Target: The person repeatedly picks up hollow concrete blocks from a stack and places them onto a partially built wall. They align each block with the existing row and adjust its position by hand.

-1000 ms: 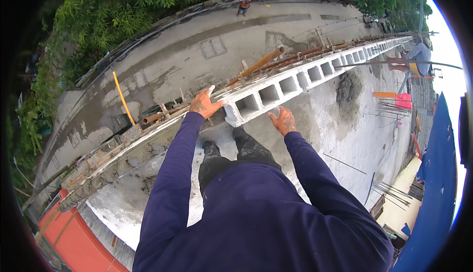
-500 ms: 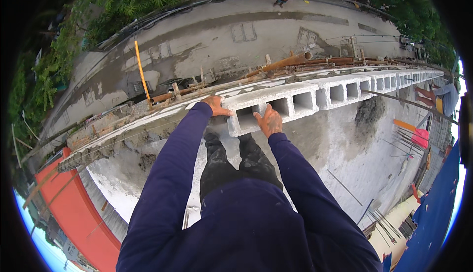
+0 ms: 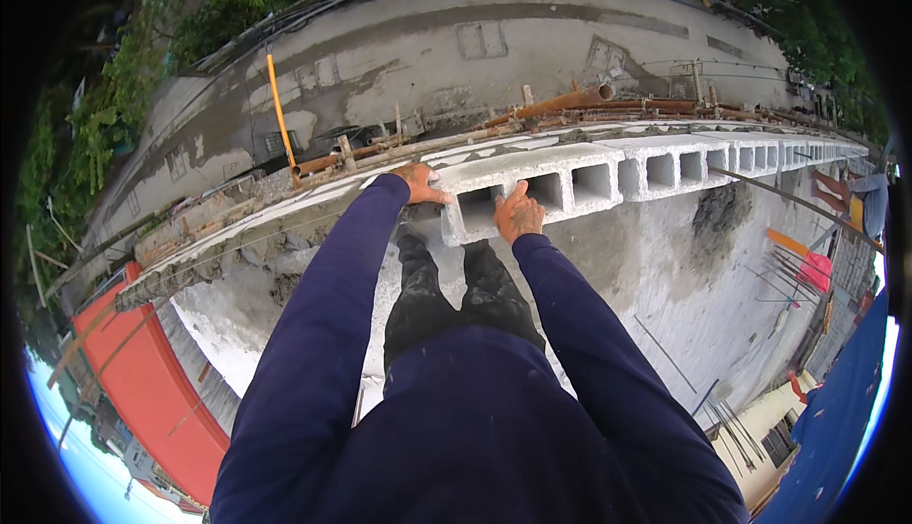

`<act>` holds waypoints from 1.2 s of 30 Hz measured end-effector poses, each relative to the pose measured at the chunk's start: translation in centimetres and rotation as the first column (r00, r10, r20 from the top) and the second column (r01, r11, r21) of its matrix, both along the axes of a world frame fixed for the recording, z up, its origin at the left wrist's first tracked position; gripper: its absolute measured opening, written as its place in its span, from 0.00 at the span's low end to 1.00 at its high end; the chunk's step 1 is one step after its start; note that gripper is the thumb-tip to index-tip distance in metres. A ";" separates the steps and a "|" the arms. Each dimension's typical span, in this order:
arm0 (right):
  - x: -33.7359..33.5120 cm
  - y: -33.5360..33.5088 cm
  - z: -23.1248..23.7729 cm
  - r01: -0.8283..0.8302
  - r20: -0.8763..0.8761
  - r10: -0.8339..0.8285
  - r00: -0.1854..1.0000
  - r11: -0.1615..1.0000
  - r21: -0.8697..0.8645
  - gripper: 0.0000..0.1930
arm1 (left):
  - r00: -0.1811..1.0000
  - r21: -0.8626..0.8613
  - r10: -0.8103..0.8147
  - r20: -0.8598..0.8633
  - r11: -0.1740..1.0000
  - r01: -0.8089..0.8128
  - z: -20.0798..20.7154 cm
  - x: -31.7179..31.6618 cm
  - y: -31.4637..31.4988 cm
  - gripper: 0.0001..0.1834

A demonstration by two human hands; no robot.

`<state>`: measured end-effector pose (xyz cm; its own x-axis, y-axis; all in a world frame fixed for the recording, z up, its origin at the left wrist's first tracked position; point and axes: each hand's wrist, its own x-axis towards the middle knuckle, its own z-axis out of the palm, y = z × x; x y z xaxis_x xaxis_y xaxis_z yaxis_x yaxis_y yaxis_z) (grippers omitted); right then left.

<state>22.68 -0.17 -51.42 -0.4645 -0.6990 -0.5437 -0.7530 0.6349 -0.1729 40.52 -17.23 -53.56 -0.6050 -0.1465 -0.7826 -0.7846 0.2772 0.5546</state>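
Observation:
A grey hollow concrete block [image 3: 532, 164] lies at the near end of a row of similar blocks [image 3: 698, 149] on top of a wall, its open cells facing me. My left hand [image 3: 418, 183] is closed on the block's left end, thumb over the near corner. My right hand [image 3: 519, 214] grips the near face at a web between two cells, its fingertips partly hidden. The block touches or nearly touches its right neighbour; the exact joint cannot be made out. Rough mortar [image 3: 285, 239] covers the wall to the left.
A thin rod [image 3: 760, 187] crosses the row at right. Beyond the wall are rusty pipes [image 3: 560, 104], an upright orange pipe [image 3: 280, 111] and a street far below. A person's bare legs [image 3: 831, 193] show at far right. A red panel [image 3: 157, 391] lies lower left.
The view has tipped slightly, so the wall and block appear a little higher and further right. My right hand's fingers have drawn in a little at the web; both hands stay on the block.

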 end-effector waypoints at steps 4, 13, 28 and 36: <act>0.1 -0.5 0.2 0.011 -0.026 -0.010 1.000 1.000 0.025 0.21 | 0.997 0.008 -0.060 0.043 0.998 0.059 -0.3 -0.4 -0.5 0.53; 0.3 -0.9 0.7 0.036 -0.001 -0.036 0.999 0.994 0.099 0.22 | 0.990 0.069 -0.062 0.127 0.996 0.054 -1.1 -1.2 -0.6 0.52; -10.1 4.5 4.5 0.085 -0.105 -0.157 0.982 0.864 -0.496 0.20 | 0.932 -0.641 0.336 -0.138 0.687 -0.342 5.2 -1.4 6.6 0.24; -10.9 3.3 2.2 -0.054 -0.127 0.006 0.992 0.926 -0.374 0.22 | 0.986 -0.577 0.166 -0.009 0.805 -0.140 2.1 -2.8 4.8 0.21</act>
<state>11.79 3.10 -49.18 -0.4861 -0.8554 -0.1789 -0.8009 0.5179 -0.3005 37.70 -12.43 -51.41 -0.5068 -0.6641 -0.5496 -0.8617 0.4093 0.2999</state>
